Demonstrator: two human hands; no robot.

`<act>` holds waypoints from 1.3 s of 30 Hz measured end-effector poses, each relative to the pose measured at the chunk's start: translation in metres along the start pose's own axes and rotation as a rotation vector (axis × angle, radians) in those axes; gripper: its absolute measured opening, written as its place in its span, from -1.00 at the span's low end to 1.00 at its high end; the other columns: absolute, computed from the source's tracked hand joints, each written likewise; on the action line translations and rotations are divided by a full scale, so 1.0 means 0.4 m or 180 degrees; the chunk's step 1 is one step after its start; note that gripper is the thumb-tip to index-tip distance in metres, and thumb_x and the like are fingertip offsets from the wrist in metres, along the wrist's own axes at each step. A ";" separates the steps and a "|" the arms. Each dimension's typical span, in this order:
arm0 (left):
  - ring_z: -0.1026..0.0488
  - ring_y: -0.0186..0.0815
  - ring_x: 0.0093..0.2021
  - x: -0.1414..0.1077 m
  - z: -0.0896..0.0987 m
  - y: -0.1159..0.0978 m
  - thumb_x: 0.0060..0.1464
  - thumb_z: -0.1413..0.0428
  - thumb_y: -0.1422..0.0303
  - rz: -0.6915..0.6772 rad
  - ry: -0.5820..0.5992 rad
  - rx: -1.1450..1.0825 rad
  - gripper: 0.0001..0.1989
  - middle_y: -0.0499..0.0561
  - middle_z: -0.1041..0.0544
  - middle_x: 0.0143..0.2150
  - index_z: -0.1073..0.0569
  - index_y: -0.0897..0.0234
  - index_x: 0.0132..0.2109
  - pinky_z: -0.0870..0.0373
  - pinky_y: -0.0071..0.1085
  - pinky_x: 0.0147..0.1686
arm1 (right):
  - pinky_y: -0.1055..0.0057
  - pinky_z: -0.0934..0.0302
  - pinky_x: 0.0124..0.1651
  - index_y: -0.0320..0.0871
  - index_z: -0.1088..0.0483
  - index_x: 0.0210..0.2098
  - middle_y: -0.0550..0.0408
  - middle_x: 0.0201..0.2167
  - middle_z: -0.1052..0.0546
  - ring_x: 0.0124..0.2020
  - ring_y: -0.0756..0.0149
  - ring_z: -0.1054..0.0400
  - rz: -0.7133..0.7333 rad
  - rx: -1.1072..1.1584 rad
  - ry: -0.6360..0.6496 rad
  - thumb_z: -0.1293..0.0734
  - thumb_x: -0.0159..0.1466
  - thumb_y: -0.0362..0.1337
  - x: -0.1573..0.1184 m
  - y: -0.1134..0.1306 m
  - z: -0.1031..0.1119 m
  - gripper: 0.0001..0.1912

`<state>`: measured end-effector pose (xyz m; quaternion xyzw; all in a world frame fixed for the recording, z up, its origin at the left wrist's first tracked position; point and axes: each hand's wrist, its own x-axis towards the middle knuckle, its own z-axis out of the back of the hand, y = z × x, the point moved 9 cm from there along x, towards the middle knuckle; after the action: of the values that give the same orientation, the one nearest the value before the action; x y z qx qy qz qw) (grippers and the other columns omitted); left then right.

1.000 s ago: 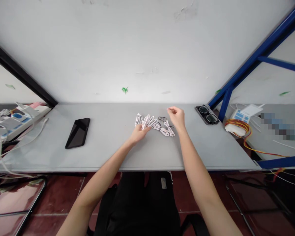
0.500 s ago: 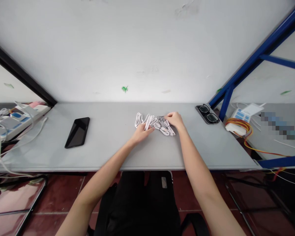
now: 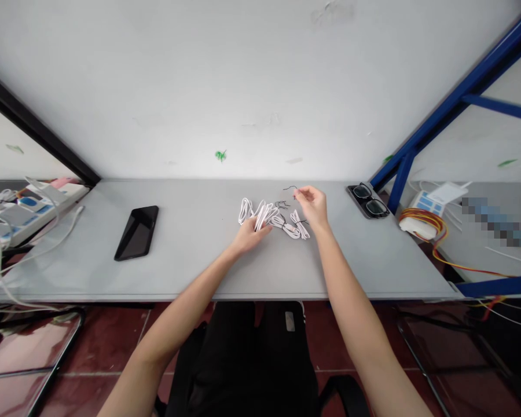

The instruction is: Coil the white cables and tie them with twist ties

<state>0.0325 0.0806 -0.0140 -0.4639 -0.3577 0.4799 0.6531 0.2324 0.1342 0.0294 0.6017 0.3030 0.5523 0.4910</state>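
Note:
My left hand (image 3: pixel 249 234) is closed around a coiled white cable (image 3: pixel 265 213) at the middle of the desk. My right hand (image 3: pixel 312 202), raised slightly to the right of it, pinches a thin black twist tie (image 3: pixel 290 187). Several more black ties (image 3: pixel 282 204) lie on the desk between the hands. Below them rest two other white cable bundles, one looped (image 3: pixel 286 227) and one narrower (image 3: pixel 299 225) with a dark tie around it. Another white coil (image 3: pixel 245 211) lies just left of my left hand's bundle.
A black phone (image 3: pixel 136 233) lies on the left of the grey desk (image 3: pixel 191 255). Glasses (image 3: pixel 369 200) rest on a dark case near the blue frame (image 3: pixel 402 179) at right. Power strips with cables (image 3: pixel 35 211) stand at the left; red-yellow wire (image 3: pixel 425 219) hangs at the right.
My right hand has lifted up and away from the cable bundles with a black twist tie in its fingers. The left hand has stayed in place on its cable.

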 end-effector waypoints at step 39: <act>0.09 -0.47 -0.57 0.019 -0.029 0.011 0.21 0.12 -0.11 0.0522 0.0666 -0.1311 -0.50 -0.10 -0.05 -0.54 -0.20 0.25 -0.39 0.13 -0.44 -0.55 | 0.39 -0.26 -0.44 -0.17 -0.30 0.19 0.14 -0.44 -0.54 -0.53 0.37 -0.36 -0.0544 -0.0250 0.1762 -0.45 0.12 -0.13 -0.133 -0.005 -0.191 -0.32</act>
<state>0.0442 0.0854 -0.0217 -0.6619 -0.3395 0.3976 0.5371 0.1483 0.1060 0.0010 0.3810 0.4534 0.6634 0.4574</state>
